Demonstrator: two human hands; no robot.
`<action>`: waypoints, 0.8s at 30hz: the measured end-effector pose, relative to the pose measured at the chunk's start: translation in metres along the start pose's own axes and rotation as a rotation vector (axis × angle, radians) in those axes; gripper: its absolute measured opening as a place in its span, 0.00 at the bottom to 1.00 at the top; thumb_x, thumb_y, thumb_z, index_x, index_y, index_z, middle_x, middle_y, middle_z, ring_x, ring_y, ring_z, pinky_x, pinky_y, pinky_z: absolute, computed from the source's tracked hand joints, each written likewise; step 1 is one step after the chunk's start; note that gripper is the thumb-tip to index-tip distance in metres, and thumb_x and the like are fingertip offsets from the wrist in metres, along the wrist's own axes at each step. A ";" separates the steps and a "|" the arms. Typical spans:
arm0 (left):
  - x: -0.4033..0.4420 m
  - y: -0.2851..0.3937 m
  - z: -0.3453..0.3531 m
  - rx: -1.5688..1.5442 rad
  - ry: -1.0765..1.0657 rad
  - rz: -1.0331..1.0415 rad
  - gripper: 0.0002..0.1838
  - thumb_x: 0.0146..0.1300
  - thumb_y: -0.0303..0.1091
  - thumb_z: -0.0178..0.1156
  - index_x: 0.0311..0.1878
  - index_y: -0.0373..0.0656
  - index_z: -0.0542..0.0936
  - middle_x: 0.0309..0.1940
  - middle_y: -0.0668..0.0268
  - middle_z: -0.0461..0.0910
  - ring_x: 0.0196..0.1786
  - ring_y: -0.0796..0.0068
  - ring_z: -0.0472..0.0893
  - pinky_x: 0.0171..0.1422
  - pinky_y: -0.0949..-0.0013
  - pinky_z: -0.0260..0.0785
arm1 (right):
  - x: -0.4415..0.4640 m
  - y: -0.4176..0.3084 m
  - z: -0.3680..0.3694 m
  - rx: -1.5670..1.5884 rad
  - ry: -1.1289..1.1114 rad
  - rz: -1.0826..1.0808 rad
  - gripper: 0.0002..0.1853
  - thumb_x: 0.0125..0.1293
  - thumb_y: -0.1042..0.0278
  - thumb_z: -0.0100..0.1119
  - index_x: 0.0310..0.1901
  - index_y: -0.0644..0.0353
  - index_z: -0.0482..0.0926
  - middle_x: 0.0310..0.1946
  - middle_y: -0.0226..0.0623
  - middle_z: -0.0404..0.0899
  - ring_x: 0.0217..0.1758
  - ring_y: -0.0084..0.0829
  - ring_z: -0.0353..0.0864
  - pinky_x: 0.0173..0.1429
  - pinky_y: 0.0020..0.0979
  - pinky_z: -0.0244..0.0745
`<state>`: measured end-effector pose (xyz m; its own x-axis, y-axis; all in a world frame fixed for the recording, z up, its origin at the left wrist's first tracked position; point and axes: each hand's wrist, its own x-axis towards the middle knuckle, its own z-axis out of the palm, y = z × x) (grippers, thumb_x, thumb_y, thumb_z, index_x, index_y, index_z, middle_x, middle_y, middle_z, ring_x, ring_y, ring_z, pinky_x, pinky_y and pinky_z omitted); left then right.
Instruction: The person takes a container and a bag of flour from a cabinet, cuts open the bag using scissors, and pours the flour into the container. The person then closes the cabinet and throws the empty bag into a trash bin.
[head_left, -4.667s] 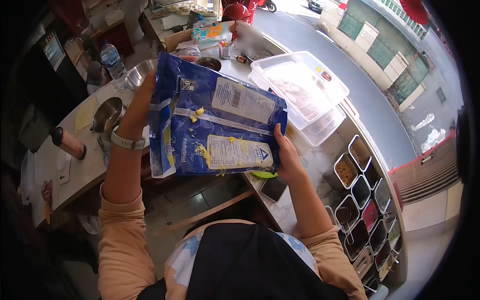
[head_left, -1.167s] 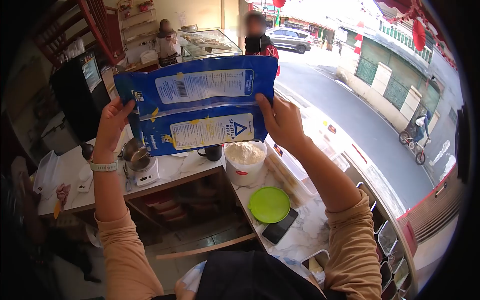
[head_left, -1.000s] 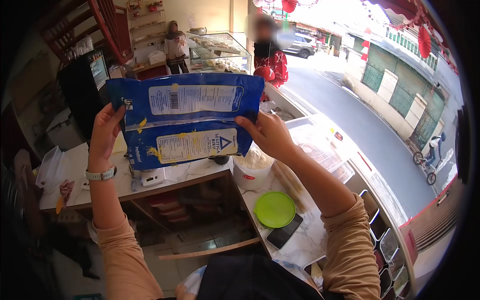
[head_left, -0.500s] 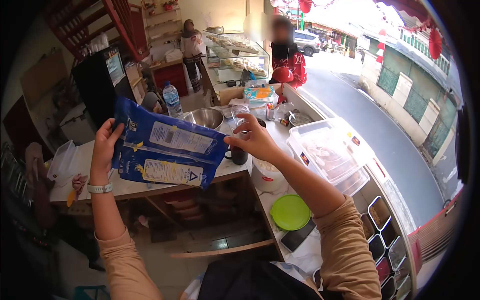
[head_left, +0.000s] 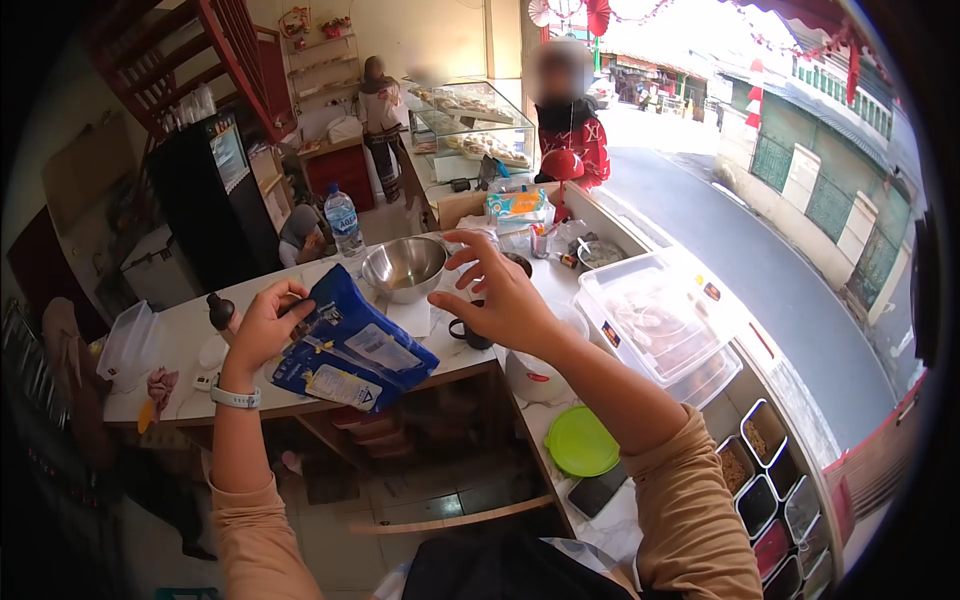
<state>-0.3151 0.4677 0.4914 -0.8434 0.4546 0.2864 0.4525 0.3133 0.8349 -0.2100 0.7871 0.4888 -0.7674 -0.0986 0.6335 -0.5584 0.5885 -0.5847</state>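
My left hand [head_left: 262, 332] is closed on one end of a blue printed plastic pouch [head_left: 358, 335], which hangs tilted over the counter's front edge with its labelled side toward me. My right hand [head_left: 500, 295] is raised to the right of the pouch, apart from it, with thumb and fingers spread and nothing between them. Just beyond the pouch, a metal mixing bowl [head_left: 404, 284] rests on the counter. Below my right hand stands a dark mug [head_left: 474, 335], partly hidden by it.
A water bottle [head_left: 343, 220] stands behind the bowl. To the right are a green lid [head_left: 583, 441], a phone [head_left: 598, 490] and a clear lidded box [head_left: 650, 310]. Filled containers [head_left: 765, 432] line the lower right. A person in red [head_left: 590, 145] stands beyond the counter, near a glass display case [head_left: 480, 120].
My right hand has let go of the pouch and its fingers have spread. The pouch has swung lower and narrower in my left hand, uncovering more of the bowl.
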 end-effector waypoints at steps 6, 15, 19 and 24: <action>0.007 -0.020 0.071 -0.077 -0.242 -0.071 0.05 0.67 0.29 0.60 0.42 0.40 0.74 0.34 0.69 0.81 0.34 0.84 0.78 0.34 0.77 0.69 | -0.028 0.029 0.045 -0.176 -0.190 0.084 0.31 0.60 0.56 0.64 0.62 0.54 0.63 0.49 0.45 0.77 0.52 0.47 0.79 0.52 0.41 0.74; -0.013 -0.051 0.144 0.104 -0.476 -0.073 0.11 0.59 0.20 0.60 0.44 0.35 0.74 0.38 0.63 0.81 0.42 0.78 0.80 0.47 0.71 0.74 | -0.086 0.057 0.074 -0.314 -0.363 0.211 0.29 0.59 0.58 0.65 0.60 0.55 0.66 0.51 0.45 0.75 0.54 0.47 0.78 0.52 0.43 0.76; -0.010 -0.056 0.147 0.173 -0.478 -0.017 0.12 0.57 0.23 0.65 0.44 0.36 0.75 0.37 0.66 0.81 0.42 0.79 0.79 0.48 0.72 0.73 | -0.085 0.060 0.071 -0.343 -0.400 0.219 0.24 0.60 0.57 0.63 0.56 0.54 0.69 0.49 0.42 0.78 0.51 0.46 0.80 0.49 0.43 0.77; -0.013 -0.055 0.149 0.021 -0.510 -0.121 0.09 0.58 0.19 0.56 0.43 0.35 0.76 0.37 0.66 0.81 0.42 0.79 0.79 0.48 0.72 0.72 | -0.088 0.057 0.073 -0.374 -0.399 0.191 0.19 0.58 0.56 0.63 0.49 0.54 0.76 0.41 0.41 0.81 0.45 0.46 0.82 0.47 0.43 0.77</action>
<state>-0.2857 0.5686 0.3713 -0.6439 0.7607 -0.0814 0.3705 0.4032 0.8368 -0.1968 0.7709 0.3631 -0.9435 -0.2154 0.2519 -0.3049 0.8620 -0.4049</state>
